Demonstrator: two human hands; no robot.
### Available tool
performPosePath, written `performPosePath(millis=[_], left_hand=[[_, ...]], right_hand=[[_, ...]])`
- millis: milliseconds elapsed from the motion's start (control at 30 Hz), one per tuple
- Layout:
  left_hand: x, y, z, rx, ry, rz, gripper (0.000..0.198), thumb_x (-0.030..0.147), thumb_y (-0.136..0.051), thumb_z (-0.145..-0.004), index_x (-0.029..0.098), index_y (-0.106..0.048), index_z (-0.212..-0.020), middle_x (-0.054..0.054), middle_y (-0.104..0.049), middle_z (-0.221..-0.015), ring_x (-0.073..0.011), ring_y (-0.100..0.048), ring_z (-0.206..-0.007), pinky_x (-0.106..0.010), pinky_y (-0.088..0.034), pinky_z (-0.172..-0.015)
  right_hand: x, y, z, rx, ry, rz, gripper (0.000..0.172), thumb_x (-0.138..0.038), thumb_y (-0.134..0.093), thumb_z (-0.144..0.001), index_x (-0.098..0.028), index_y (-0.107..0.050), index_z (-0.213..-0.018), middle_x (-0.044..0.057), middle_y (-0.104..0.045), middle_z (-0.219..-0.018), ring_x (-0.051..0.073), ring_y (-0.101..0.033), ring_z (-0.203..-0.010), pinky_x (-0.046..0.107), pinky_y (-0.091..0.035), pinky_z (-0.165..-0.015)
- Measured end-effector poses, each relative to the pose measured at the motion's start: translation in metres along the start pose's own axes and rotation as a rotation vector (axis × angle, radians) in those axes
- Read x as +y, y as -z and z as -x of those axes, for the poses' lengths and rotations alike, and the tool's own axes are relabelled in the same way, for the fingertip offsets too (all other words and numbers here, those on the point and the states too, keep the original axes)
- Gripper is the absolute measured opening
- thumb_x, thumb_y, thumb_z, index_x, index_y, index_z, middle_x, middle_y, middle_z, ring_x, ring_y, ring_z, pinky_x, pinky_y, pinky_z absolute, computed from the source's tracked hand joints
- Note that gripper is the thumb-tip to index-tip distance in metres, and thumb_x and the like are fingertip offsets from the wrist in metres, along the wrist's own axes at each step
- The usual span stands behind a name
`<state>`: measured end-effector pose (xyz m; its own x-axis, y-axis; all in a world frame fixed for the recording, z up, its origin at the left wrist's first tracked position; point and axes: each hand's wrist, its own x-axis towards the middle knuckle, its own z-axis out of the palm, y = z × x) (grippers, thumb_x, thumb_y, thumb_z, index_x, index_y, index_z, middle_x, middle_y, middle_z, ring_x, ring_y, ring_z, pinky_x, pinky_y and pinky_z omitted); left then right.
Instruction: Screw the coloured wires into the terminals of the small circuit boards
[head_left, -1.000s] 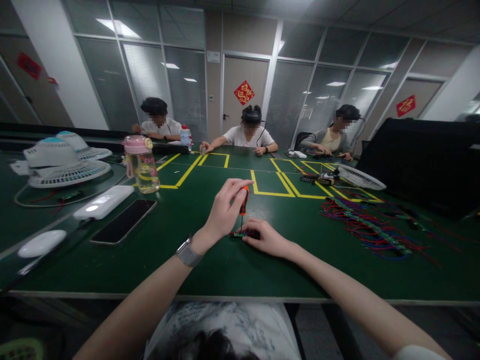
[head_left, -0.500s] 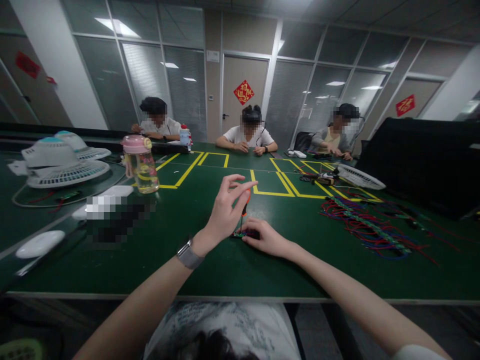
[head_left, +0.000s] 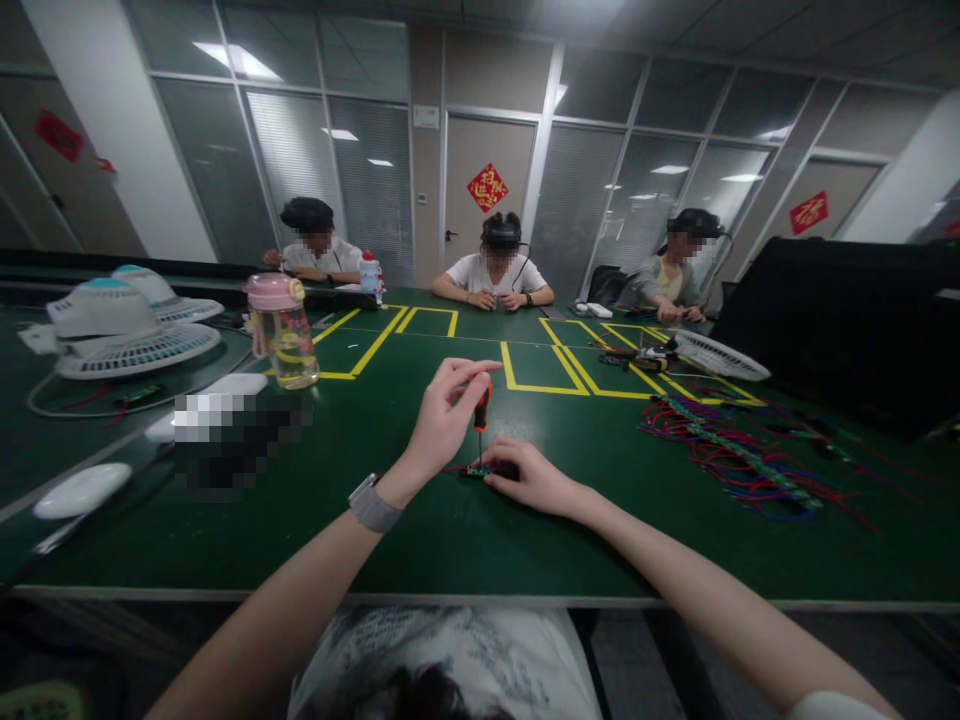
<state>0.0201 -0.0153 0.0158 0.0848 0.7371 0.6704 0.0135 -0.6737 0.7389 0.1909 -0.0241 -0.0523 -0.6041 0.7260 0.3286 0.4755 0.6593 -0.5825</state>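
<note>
An orange-and-black screwdriver (head_left: 482, 410) stands nearly upright, its handle top between the fingers of my left hand (head_left: 448, 410). Its thin shaft runs down to a small green circuit board (head_left: 474, 472) lying on the green table (head_left: 360, 540). My right hand (head_left: 531, 474) rests on the table with its fingers closed on the board's right end, partly covering it. A red wire (head_left: 452, 468) sticks out to the left of the board. What the screwdriver tip touches is too small to make out.
To the right lies a row of circuit boards with red and blue wires (head_left: 735, 450), near a black box (head_left: 817, 330). On the left stand a pink-lidded bottle (head_left: 285, 335) and white fan parts (head_left: 135, 330). Yellow tape (head_left: 547, 389) marks the table; three people sit across.
My left hand has shifted slightly left and turned, showing more of the screwdriver's handle. The right hand stays on the board.
</note>
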Motion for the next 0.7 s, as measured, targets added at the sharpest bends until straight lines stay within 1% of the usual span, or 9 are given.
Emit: performPosePath(millis=[67,133,233,333,433,500,567,633,700], left_hand=[[-0.0014,-0.0003,-0.0002,-0.045,0.039,0.083,0.026,0.029,-0.052,-0.091,0.021,-0.071,-0.107,-0.007,-0.063,-0.113,-0.0174,-0.063,-0.098,-0.027,-0.054,-0.080],[-0.0034,-0.0007,-0.0004,-0.092,0.116,0.225,0.030,0.029,-0.052,-0.091,0.021,-0.066,-0.116,-0.009,-0.062,-0.122,-0.0194,-0.065,-0.098,-0.032,-0.055,-0.083],[-0.0051,-0.0005,-0.0009,-0.086,0.189,0.330,0.035,0.031,-0.056,-0.089,0.018,-0.062,-0.120,-0.011,-0.065,-0.120,-0.0203,-0.068,-0.094,-0.036,-0.056,-0.082],[-0.0047,0.0003,-0.0012,-0.048,0.160,0.229,0.030,0.030,-0.064,-0.083,0.016,-0.067,-0.110,-0.008,-0.070,-0.101,-0.0175,-0.068,-0.085,-0.032,-0.055,-0.078],[-0.0037,0.0000,0.0000,-0.034,0.076,0.097,0.022,0.028,-0.070,-0.079,0.018,-0.070,-0.098,-0.004,-0.067,-0.092,-0.0139,-0.064,-0.080,-0.026,-0.053,-0.073],[-0.0028,-0.0015,0.0017,-0.021,0.022,0.028,0.019,0.028,-0.067,-0.081,0.020,-0.071,-0.097,-0.004,-0.063,-0.096,-0.0139,-0.062,-0.085,-0.024,-0.052,-0.073],[-0.0018,-0.0033,0.0035,-0.008,-0.011,-0.012,0.019,0.028,-0.059,-0.087,0.021,-0.071,-0.100,-0.006,-0.060,-0.103,-0.0152,-0.061,-0.094,-0.024,-0.052,-0.077],[-0.0012,-0.0047,0.0044,-0.006,-0.016,0.014,0.023,0.027,-0.052,-0.091,0.022,-0.070,-0.104,-0.007,-0.060,-0.113,-0.0165,-0.061,-0.101,-0.027,-0.052,-0.084],[-0.0014,-0.0050,0.0039,-0.014,0.024,0.100,0.025,0.027,-0.049,-0.092,0.020,-0.067,-0.108,-0.008,-0.061,-0.118,-0.0174,-0.063,-0.101,-0.030,-0.052,-0.087]], right_hand=[[-0.0006,0.0003,0.0000,0.003,0.002,-0.006,0.020,-0.009,-0.061,-0.080,-0.015,-0.069,-0.097,0.006,-0.064,-0.093,0.016,-0.060,-0.081,0.028,-0.049,-0.074],[-0.0008,0.0006,0.0000,0.004,0.006,-0.007,0.020,-0.009,-0.061,-0.080,-0.015,-0.069,-0.098,0.006,-0.063,-0.093,0.016,-0.060,-0.082,0.028,-0.049,-0.074],[-0.0004,0.0006,0.0001,0.005,0.011,0.005,0.019,-0.009,-0.062,-0.080,-0.015,-0.068,-0.098,0.006,-0.063,-0.092,0.016,-0.059,-0.081,0.028,-0.049,-0.073],[0.0003,0.0003,0.0000,0.008,0.014,0.012,0.019,-0.009,-0.062,-0.080,-0.015,-0.069,-0.097,0.006,-0.062,-0.091,0.015,-0.059,-0.079,0.027,-0.048,-0.072],[0.0004,0.0001,-0.0001,0.006,0.009,0.018,0.019,-0.009,-0.063,-0.080,-0.015,-0.069,-0.097,0.006,-0.063,-0.091,0.015,-0.058,-0.079,0.027,-0.048,-0.072],[0.0004,0.0001,-0.0001,0.004,0.006,0.017,0.019,-0.009,-0.063,-0.080,-0.015,-0.069,-0.097,0.006,-0.063,-0.091,0.015,-0.058,-0.079,0.027,-0.048,-0.072],[0.0005,0.0000,-0.0001,0.005,0.007,0.009,0.019,-0.009,-0.062,-0.080,-0.015,-0.069,-0.096,0.006,-0.063,-0.092,0.015,-0.059,-0.079,0.027,-0.048,-0.073],[0.0008,-0.0001,0.0000,0.007,0.008,0.006,0.019,-0.009,-0.062,-0.080,-0.015,-0.069,-0.097,0.006,-0.063,-0.092,0.015,-0.059,-0.080,0.027,-0.048,-0.073],[0.0012,-0.0003,-0.0001,0.005,0.009,0.013,0.019,-0.010,-0.062,-0.080,-0.015,-0.069,-0.097,0.006,-0.063,-0.092,0.015,-0.058,-0.079,0.027,-0.048,-0.073]])
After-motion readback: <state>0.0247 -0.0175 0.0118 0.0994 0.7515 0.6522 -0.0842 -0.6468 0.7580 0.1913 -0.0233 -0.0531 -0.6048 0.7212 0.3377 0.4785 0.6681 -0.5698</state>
